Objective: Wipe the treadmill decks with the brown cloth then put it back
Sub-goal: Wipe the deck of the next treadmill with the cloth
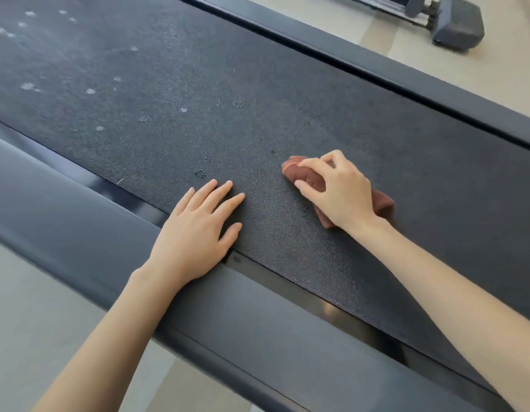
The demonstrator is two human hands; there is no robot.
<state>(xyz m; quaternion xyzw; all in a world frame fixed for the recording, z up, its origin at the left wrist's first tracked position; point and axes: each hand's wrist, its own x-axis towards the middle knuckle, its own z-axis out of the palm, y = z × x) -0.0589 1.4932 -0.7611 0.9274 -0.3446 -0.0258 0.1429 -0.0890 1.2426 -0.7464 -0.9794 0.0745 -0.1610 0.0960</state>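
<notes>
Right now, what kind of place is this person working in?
Probably a gym or fitness room. A long black textured treadmill belt lies between dark grey side rails, the right hand grips a crumpled brown cloth on it, and the grey foot of another machine stands on the pale floor.

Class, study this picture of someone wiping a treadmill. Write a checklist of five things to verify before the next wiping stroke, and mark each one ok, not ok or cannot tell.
1. Grip: the right hand holds the bunched brown cloth: ok.
2. Contact: the cloth lies on the black textured treadmill belt: ok.
3. Bracing: the left hand rests flat on the belt's near edge, apart from the cloth: ok.
4. Clean belt: not ok, pale spots show farther along.
5. Belt stopped: cannot tell.
</notes>
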